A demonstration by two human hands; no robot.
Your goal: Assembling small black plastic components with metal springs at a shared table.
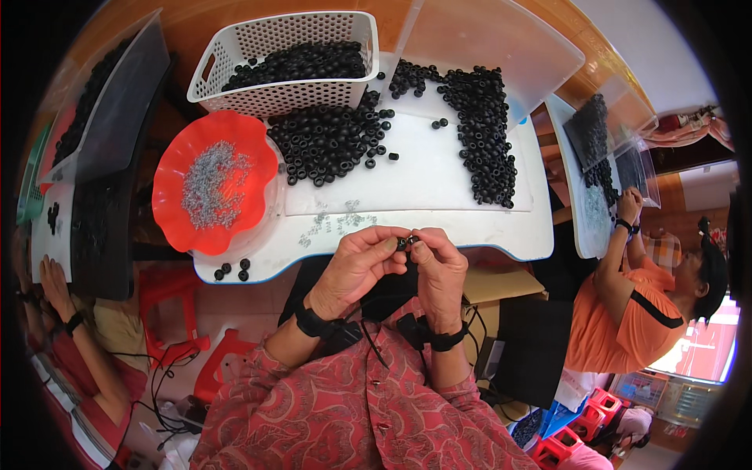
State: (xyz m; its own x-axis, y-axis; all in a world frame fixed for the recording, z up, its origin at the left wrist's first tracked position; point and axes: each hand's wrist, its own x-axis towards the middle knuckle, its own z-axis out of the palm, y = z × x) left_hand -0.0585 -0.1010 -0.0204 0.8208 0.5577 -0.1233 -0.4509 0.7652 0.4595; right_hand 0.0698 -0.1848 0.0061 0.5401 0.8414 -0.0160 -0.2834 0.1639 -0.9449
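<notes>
One black ring (403,243) between both hands' fingers (389,246)

white table (439,188) | wooden floor (188,23) | red plastic stools (168,294) | daylight at right

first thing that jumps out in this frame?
The bright orange scalloped dish on the white table's left end, heaped with small silvery metal bits. Next, the black rubber rings piled mid-table, more of them filling the white perforated basket behind. At the near edge, the left hand and right hand meet, pinching one small black ring between the fingertips.
</notes>
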